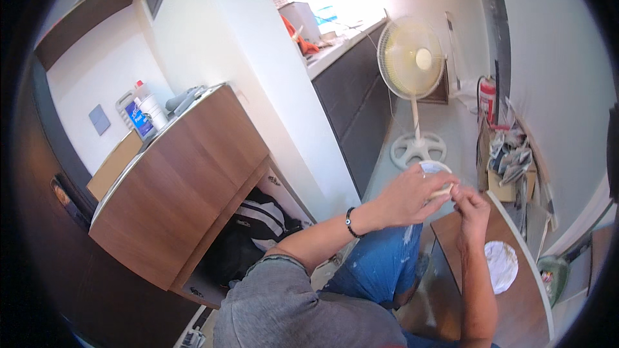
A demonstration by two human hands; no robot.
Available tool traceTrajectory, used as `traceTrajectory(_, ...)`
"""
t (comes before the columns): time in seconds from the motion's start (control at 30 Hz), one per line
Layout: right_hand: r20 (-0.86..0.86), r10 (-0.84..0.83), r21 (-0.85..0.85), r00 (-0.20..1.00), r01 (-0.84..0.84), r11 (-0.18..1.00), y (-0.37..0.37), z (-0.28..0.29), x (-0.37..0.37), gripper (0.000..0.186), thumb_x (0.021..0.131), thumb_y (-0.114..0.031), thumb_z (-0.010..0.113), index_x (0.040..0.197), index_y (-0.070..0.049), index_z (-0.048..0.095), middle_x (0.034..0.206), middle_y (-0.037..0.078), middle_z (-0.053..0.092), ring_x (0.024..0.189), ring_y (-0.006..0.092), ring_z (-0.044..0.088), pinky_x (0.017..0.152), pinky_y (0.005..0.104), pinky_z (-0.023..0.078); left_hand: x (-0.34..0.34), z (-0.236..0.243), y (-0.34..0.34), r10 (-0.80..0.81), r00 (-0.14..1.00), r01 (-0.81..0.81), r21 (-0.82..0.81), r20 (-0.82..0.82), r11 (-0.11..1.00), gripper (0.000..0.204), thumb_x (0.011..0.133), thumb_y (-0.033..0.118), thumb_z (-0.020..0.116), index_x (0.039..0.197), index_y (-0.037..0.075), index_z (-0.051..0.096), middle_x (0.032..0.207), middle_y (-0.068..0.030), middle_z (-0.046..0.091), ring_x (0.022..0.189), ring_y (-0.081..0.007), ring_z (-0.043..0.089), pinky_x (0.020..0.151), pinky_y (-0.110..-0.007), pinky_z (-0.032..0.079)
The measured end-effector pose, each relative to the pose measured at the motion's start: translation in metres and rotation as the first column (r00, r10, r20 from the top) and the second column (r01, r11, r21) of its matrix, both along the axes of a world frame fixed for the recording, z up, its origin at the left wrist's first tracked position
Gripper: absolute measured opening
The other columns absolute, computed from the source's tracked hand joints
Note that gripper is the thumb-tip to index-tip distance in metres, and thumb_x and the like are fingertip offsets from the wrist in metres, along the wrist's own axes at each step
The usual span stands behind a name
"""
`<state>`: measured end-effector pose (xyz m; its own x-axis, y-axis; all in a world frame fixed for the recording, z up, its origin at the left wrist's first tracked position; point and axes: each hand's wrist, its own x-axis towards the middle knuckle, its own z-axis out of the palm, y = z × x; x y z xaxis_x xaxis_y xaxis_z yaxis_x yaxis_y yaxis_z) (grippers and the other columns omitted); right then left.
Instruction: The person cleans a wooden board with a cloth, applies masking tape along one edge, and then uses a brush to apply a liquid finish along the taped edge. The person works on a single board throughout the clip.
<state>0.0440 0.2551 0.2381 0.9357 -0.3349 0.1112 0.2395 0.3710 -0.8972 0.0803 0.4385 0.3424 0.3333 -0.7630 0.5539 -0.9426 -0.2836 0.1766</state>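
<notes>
My left hand (411, 194), with a dark beaded bracelet at its wrist, is raised in front of me with its fingers curled around a small cream-coloured piece (443, 191). The fingertips of my right hand (472, 209) pinch the same piece from the right. Its exact kind is too small to make out. Just beyond my left fingers shows the rim of a round white container (436, 166); my hand hides the rest of it. Below and right of my right hand, a round white disc (501, 266) with a crumpled-looking surface lies on a brown wooden board (530, 296).
A white standing fan (412, 58) rises ahead, beside dark cabinets (351, 103). On the right, a red fire extinguisher (487, 100) stands near a pile of wrapped scraps (510, 154). To the left is a brown wooden counter (187, 180) bearing a blue-labelled jug (137, 113); a black-and-white bag (261, 222) sits beneath.
</notes>
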Motion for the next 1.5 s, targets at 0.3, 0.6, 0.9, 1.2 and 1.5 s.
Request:
traceTrajectory(0.3,-0.142,0.051,0.069,0.989,-0.041,0.997,-0.039,-0.048,0.029,0.026,0.097,-0.032,0.074,0.114,-0.013,0.07,0.098,-0.003,0.066,0.081,0.0079,0.058,0.073,0.025,0.046,-0.024,0.143,0.135,0.712,0.699,-0.616,-0.451,0.064,0.646,0.037,0.096,0.022,0.072,0.13,0.009,0.064,0.097,-0.014,0.074,0.088,-0.0283,0.071,0.084,-0.041,0.054)
traceTrajectory(0.6,-0.051,-0.008,0.145,0.999,0.016,0.989,-0.043,-0.022,0.02,0.025,0.103,-0.028,0.067,0.119,-0.009,0.068,0.095,-0.002,0.067,0.083,0.008,0.062,0.079,0.0225,0.049,0.001,0.259,0.393,0.635,-0.491,-0.859,-0.454,0.596,-0.238,0.034,0.099,0.043,0.065,0.121,0.018,0.072,0.112,-0.0146,0.076,0.109,-0.0341,0.072,0.093,-0.047,0.053)
traceTrajectory(0.9,-0.054,-0.106,-0.072,0.993,0.102,0.992,-0.058,-0.013,0.0,0.03,0.106,-0.027,0.062,0.124,-0.003,0.066,0.095,0.001,0.066,0.086,0.0098,0.06,0.085,0.0248,0.048,0.037,-0.067,0.242,0.705,0.676,-0.72,-0.009,0.217,0.694,0.017,0.098,0.025,0.067,0.099,0.007,0.07,0.09,-0.0158,0.069,0.082,-0.0342,0.067,0.074,-0.046,0.053)
traceTrajectory(1.2,-0.164,-0.328,-0.339,0.931,0.259,0.904,-0.107,-0.007,-0.032,0.033,0.107,-0.029,0.06,0.123,0.0,0.066,0.096,0.002,0.062,0.09,0.0128,0.057,0.087,0.0268,0.046,0.119,-0.448,0.359,0.834,0.429,-0.233,0.85,-0.347,0.473,0.062,0.088,0.057,0.073,0.127,0.009,0.069,0.122,-0.0234,0.071,0.118,-0.0393,0.067,0.099,-0.049,0.054)
traceTrajectory(1.5,-0.316,-0.568,-0.399,0.76,0.437,0.806,-0.097,-0.034,-0.12,0.026,0.104,-0.028,0.065,0.115,-0.005,0.07,0.093,0.0,0.067,0.084,0.0099,0.06,0.083,0.0268,0.049,0.13,-0.586,0.383,0.779,0.521,-0.08,0.889,-0.349,0.451,0.05,0.087,0.044,0.078,0.125,0.011,0.073,0.137,-0.0155,0.066,0.126,-0.0345,0.063,0.107,-0.045,0.05)
